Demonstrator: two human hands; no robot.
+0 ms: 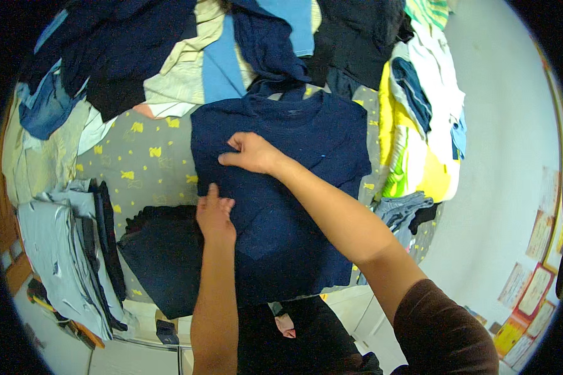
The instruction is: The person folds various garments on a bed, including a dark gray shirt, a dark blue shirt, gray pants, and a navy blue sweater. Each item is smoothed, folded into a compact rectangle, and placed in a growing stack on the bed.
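Note:
A dark navy T-shirt lies spread before me on a bed, its collar pointing away from me. My right hand is over the upper left of the shirt's chest. Its thumb and forefinger stand apart, with no cloth visible between them. By the shirt's left edge is my left hand, its forefinger extended and the other fingers loosely bent. Whether either hand presses on the cloth is hard to tell. A folded black garment lies left of the shirt, partly behind my left wrist.
The grey bedsheet has yellow printed figures. Loose clothes, including a black garment, are heaped along the far side. A stack of folded garments sits at the left edge. White and yellow textiles lie at right, beside a pale wall.

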